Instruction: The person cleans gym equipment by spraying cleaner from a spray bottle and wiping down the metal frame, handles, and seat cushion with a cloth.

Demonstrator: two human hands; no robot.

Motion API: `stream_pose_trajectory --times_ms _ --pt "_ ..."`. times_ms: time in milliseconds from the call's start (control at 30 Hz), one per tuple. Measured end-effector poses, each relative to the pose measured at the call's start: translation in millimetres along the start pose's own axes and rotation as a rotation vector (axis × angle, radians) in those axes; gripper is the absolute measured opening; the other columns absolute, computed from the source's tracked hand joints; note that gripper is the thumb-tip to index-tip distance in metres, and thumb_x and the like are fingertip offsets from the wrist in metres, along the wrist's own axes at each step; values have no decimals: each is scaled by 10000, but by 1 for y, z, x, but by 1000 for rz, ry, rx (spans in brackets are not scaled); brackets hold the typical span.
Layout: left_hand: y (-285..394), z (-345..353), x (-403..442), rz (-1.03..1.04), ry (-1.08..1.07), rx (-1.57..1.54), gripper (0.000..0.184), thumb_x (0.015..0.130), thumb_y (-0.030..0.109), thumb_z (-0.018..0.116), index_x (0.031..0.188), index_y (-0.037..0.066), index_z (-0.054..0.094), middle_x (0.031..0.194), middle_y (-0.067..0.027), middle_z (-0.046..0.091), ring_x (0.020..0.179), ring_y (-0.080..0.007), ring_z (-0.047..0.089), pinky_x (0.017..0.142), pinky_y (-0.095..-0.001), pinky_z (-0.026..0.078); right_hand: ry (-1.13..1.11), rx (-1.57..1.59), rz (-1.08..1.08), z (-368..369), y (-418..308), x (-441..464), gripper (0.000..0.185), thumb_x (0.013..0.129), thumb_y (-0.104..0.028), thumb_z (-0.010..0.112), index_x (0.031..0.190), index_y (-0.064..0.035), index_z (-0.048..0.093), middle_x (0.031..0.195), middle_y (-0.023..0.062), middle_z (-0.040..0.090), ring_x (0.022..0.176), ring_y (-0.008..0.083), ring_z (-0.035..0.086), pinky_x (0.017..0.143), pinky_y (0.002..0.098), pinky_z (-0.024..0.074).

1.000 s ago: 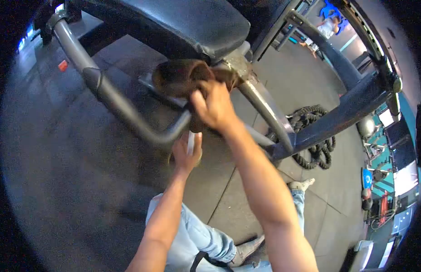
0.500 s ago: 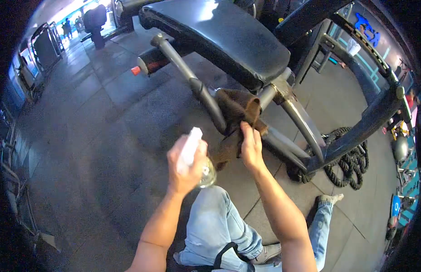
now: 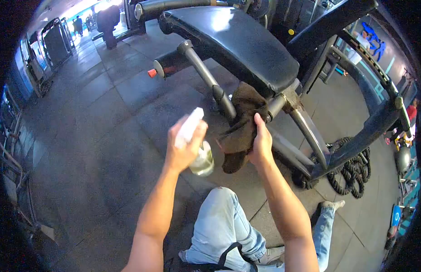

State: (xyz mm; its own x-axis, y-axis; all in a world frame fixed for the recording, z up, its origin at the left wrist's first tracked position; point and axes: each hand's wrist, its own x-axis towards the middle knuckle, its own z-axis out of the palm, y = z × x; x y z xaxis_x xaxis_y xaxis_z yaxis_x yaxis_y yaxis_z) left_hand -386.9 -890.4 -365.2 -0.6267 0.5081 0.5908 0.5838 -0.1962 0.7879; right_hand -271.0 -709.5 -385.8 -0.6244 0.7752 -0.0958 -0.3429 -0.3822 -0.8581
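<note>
My left hand (image 3: 183, 147) is wrapped around the white head of a spray bottle (image 3: 203, 162), whose clear body with pale liquid hangs below my fingers. My right hand (image 3: 261, 139) grips a dark brown cloth (image 3: 243, 129), thumb on top and the other fingers mostly hidden. The cloth hangs in loose folds in front of the grey metal frame (image 3: 283, 105) of a gym bench; whether it touches the tube I cannot tell. Above it sits the black padded seat (image 3: 246, 41). A slanted grey tube (image 3: 206, 72) runs down behind the cloth's left side.
Thick black battle ropes (image 3: 351, 174) lie coiled on the tiled rubber floor (image 3: 97, 177) to the right. A roller pad with a red tip (image 3: 152, 73) juts out at left. My bent knee (image 3: 219, 213) is below my hands. People stand far off at upper left.
The cloth has come away from being bunched at the frame and now hangs spread out, nearer my right hand. The spray bottle's body shows more. The view has shifted slightly.
</note>
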Motion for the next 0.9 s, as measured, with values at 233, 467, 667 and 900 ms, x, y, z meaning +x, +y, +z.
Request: stream_pose_trajectory --times_ms 233,467,667,900 --pt "3 -18 -79 -96 -63 47 262 944 242 547 911 -8 619 827 -87 621 686 -153 591 610 -302 472 -280 -1538 -1034 77 -16 0 796 830 -202 646 1510 -157 236 1330 351 375 980 485 579 780 528 537" --pt "-12 -30 -123 -128 -8 51 232 909 213 569 854 -5 628 800 -102 624 683 -209 613 607 -328 476 -58 -1725 -1298 201 -28 58 569 879 -76 504 1424 -66 339 1003 233 544 685 327 672 561 393 583" --pt "-21 -33 -136 -297 -5 40 254 887 247 607 829 1 635 783 -109 628 699 -224 632 620 -331 485 -716 -904 -327 233 -81 109 457 733 -412 820 922 -20 679 827 159 711 761 215 708 672 368 579" --pt "-16 -31 -141 -357 -4 90 145 856 137 622 840 -5 651 772 -135 632 681 -277 633 616 -367 491 -483 -879 -411 209 -64 121 755 928 -651 423 1044 59 649 923 256 690 892 376 682 894 458 497"
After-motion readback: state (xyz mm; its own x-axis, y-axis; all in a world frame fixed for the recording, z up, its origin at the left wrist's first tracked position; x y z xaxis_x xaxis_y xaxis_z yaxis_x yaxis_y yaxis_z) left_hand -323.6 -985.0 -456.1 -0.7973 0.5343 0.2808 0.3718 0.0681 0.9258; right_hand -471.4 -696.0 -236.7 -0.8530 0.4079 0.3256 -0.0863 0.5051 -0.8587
